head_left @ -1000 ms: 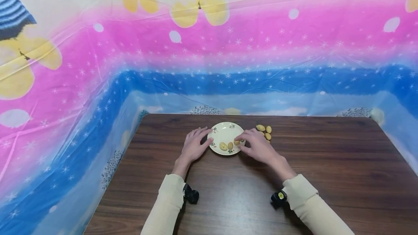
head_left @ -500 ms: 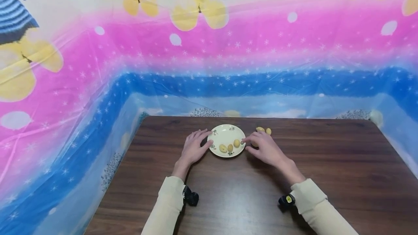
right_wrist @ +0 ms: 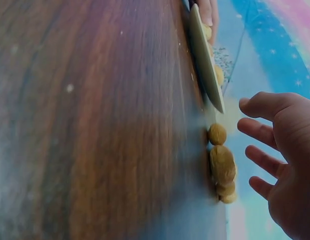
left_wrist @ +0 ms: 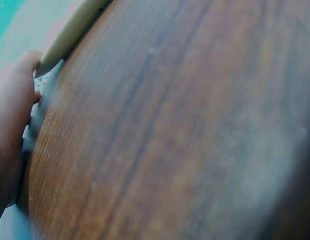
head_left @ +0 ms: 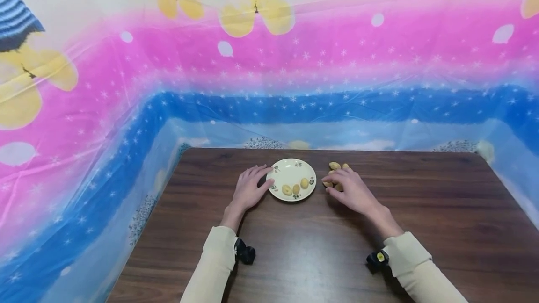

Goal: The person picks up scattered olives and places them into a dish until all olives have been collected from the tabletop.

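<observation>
A white plate with a small printed pattern holds 3 small yellow-brown potatoes near its front right rim. My left hand rests at the plate's left rim, thumb and fingers spread along it; the left wrist view shows the thumb right at the rim. To the right of the plate, my right hand is over a group of several more small potatoes, partly covering them in the head view. Its fingers are spread and loosely bent, with nothing between them in the right wrist view.
The dark brown wooden table runs back to a printed cloth hung behind and at the sides. Black wrist cameras sit by both cuffs.
My right hand has left the potato at the plate's right side and moved right, over the group on the table. The left hand stays at the plate's rim.
</observation>
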